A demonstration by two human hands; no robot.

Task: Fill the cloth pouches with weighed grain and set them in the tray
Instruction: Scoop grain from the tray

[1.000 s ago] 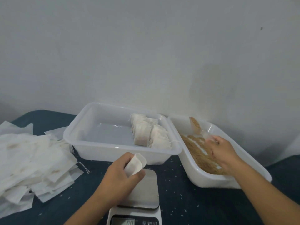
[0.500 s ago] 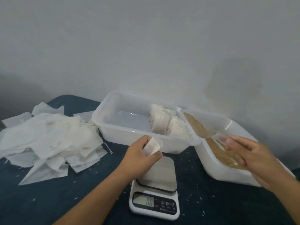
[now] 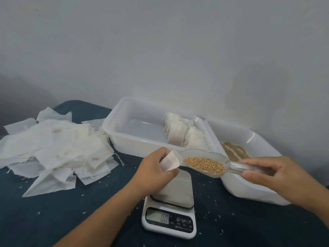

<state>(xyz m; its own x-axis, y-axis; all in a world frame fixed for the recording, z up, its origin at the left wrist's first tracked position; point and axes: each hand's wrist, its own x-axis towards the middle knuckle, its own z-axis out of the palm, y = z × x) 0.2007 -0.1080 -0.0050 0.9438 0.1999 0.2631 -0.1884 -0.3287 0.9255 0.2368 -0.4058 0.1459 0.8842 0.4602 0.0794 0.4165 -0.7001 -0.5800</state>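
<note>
Since a half-second earlier, our right hand [image 3: 267, 172] has swung the clear plastic scoop [image 3: 204, 162] of golden grain [image 3: 204, 164] from the white grain tub [image 3: 252, 138], gripping its handle; our left hand [image 3: 156, 171] pinches the small white cloth pouch [image 3: 170, 161] open at its lip above the white digital scale [image 3: 170, 209], so spillage lands there. Filled pouches [image 3: 183, 134] stand in the white plastic tray [image 3: 124, 125].

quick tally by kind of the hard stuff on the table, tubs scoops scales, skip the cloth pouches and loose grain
white plastic tubs: 2, the tray with filled pouches and the grain tub
clear scoops: 1, the scoop, loaded with grain, its handle held by the right hand
digital scales: 1, the scale
total: 4
</note>
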